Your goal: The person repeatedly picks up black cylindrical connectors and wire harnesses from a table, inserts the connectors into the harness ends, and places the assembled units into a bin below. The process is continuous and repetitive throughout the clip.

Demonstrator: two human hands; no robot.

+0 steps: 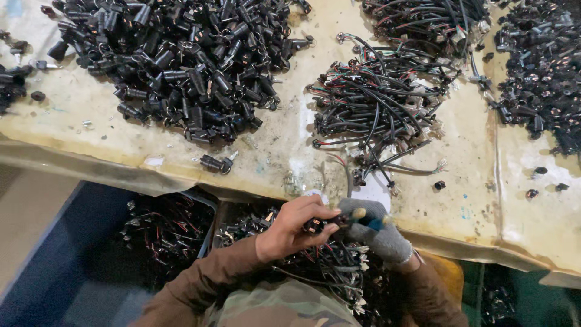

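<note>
Left hand (290, 233) pinches a small black plug (313, 226), light and rigid, best held by its body; gloved right hand (378, 233), at three o'clock, grips a blue-handled tool (370, 223).

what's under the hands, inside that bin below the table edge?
Under the left hand and gloved right hand, the bin holds tangled black wired parts. Its bottom is covered.

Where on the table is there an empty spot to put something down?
Bare table lies left, below the heap of black parts. More bare room sits at the right, under the right heap. The wire bundle crowds the middle.
</note>
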